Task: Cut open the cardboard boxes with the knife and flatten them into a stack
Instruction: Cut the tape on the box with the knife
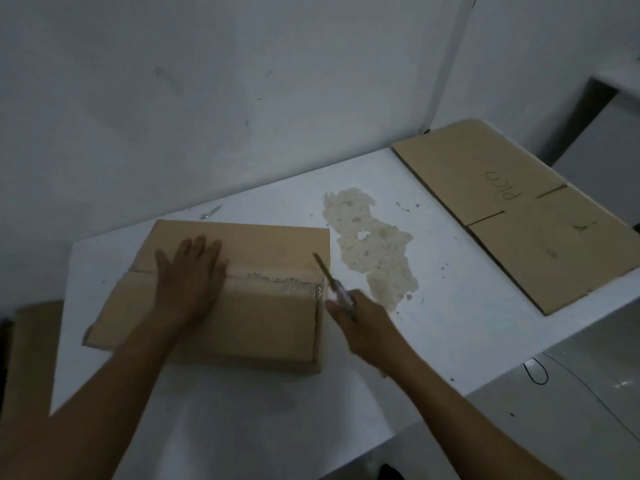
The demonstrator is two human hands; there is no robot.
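Progress: one flattened box (512, 216) lies at the far right of the table (460, 334), reaching its edge. The working box (242, 327) sits centre-left, not yet flattened, with tape (277, 280) over its seam. My left hand (188, 278) presses flat on top, fingers (199, 247) straight. My right hand (360, 320) grips the knife (325, 271), blade at the seam's right end. The box's left corner is near the table edge. There is open room between the boxes, around a rough stain (374, 244).

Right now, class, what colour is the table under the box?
White, the table, with a beige patch; the head view shows it best.
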